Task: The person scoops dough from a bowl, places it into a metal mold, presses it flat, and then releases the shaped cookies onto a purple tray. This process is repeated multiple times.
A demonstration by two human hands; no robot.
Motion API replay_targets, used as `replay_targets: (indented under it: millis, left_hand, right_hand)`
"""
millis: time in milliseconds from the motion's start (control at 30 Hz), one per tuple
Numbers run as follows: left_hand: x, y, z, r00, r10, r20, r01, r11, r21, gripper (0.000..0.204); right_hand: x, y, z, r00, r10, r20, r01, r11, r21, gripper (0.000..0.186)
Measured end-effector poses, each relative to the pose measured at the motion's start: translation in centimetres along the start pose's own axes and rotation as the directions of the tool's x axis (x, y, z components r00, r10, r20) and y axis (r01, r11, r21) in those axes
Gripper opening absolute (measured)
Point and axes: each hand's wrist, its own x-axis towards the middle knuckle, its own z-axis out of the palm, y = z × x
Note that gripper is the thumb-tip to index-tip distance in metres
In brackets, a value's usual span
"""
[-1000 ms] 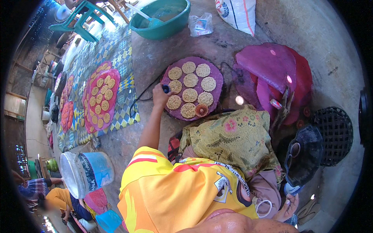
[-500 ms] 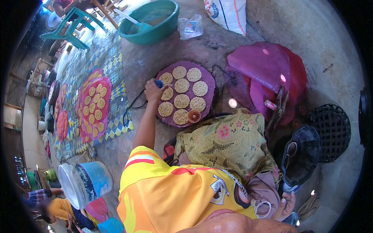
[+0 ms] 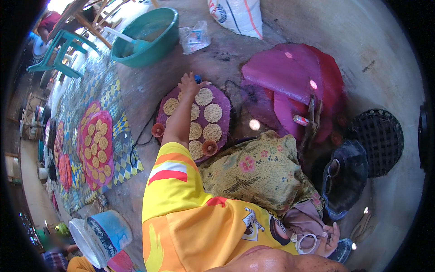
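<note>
Across a round purple mat (image 3: 176, 93) on the floor, my left arm reaches to its far edge. There my left hand (image 3: 188, 85) holds a small blue round object (image 3: 198, 79) between thumb and fingers; its exact kind is unclear. Several pale, bumpy round flat cakes (image 3: 213, 113) lie on the mat, some hidden under my forearm. Two small reddish-brown cups sit at its edges, one cup (image 3: 157, 130) on the left and another cup (image 3: 210, 148) near my lap. Low on the right, my right hand (image 3: 328, 239) rests with fingers loosely apart, holding nothing visible, near a white ring (image 3: 308, 244).
A green basin (image 3: 149, 45) with a scoop, a clear plastic packet (image 3: 195, 38) and a white sack (image 3: 238, 16) stand beyond. Purple and red mats (image 3: 285, 72) are piled right, by sticks and a black basket (image 3: 376, 143). More cake-laden mats (image 3: 97, 149) and a bucket (image 3: 108, 231) lie left.
My left hand has moved from the mat's left edge to its far edge, the blue object with it. The left brown cup now shows. My view has shifted.
</note>
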Motion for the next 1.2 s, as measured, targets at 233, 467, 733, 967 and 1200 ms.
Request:
replay_targets:
  millis: [233,467,733,967,1200]
  left_hand:
    - [-1.0,1.3,0.4,0.996,-0.043,-0.075,0.039,0.998,-0.048,0.093]
    - [1.6,7.6,4.8,0.960,0.211,-0.187,-0.273,0.861,-0.430,0.077]
    - [5.8,15.9,12.0,0.843,0.248,0.478,0.492,0.006,-0.870,0.045]
    - [5.2,17.7,6.6,0.812,0.257,0.524,0.521,0.084,-0.849,0.019]
    - [1.9,28.1,-11.0,0.742,0.648,0.172,0.238,-0.014,-0.971,0.022]
  right_hand:
    - [0.3,-1.4,0.4,0.997,0.001,-0.072,-0.009,0.994,-0.111,0.046]
    - [0.9,-1.0,0.8,0.997,0.025,-0.079,-0.028,0.999,-0.042,0.049]
    - [-0.5,-1.3,-0.8,0.984,-0.067,-0.165,0.044,0.989,-0.139,0.043]
    - [7.5,0.8,-8.1,0.975,-0.058,-0.215,-0.018,0.941,-0.337,0.029]
    - [34.6,6.3,-14.7,0.918,-0.320,-0.235,0.053,0.685,-0.726,0.048]
